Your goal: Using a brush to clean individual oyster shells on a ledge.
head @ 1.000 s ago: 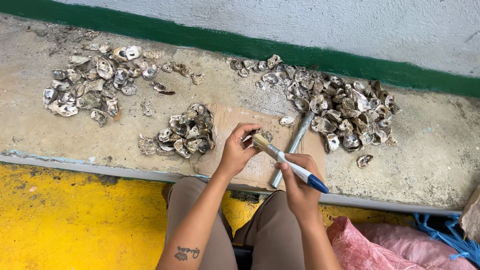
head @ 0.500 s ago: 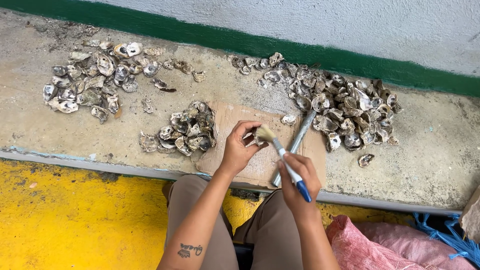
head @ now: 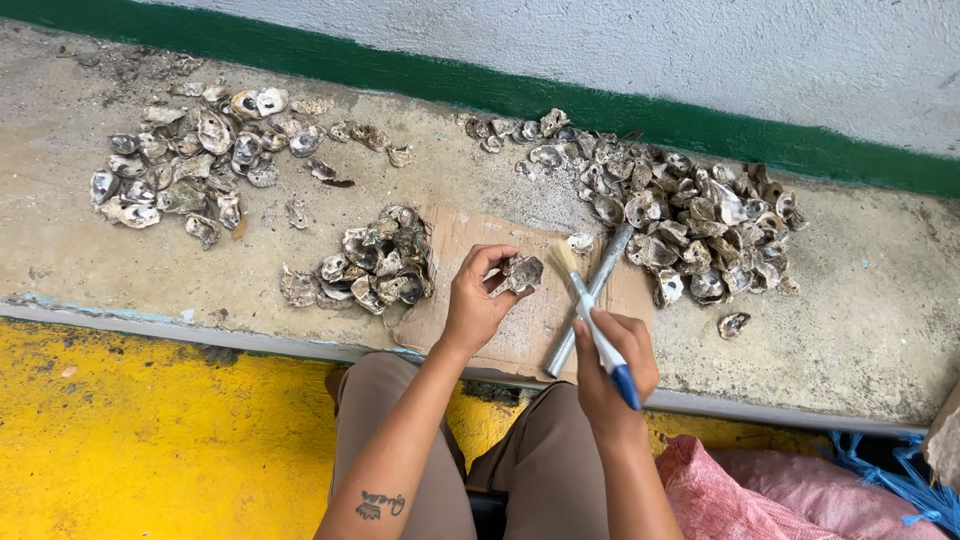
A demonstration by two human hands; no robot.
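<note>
A rough concrete ledge (head: 880, 300) runs across the whole middle of the frame, backed by a grey wall with a green band (head: 420, 80) along its foot. Below the ledge, at lower left, lies a yellow painted floor (head: 150, 440). A pink woven sack (head: 790, 490) fills the lower right corner, with blue cord (head: 890, 465) just beside it.

On the ledge, the largest heap of oyster shells (head: 670, 210) sits right of centre, reaching up to the green band. A flatter spread of shells (head: 190, 160) lies at upper left, well apart from it. A smaller pile (head: 370, 265) rests near the centre, on the left edge of a piece of brown cardboard (head: 525, 325). A grey metal rod (head: 590, 300) lies slanted across the cardboard's right side, its upper end touching the big heap.

The person sits with knees in tan trousers (head: 545, 460) at the bottom centre. The left hand (head: 475, 300) pinches a single oyster shell (head: 523, 272) between thumb and fingertips, held above the cardboard. The right hand (head: 615, 365) is wrapped around the white-and-blue handle of a small paintbrush (head: 590, 315), whose pale bristles point up, just right of the held shell and apart from it. One stray shell (head: 732, 323) lies alone on the ledge, right of the cardboard.
</note>
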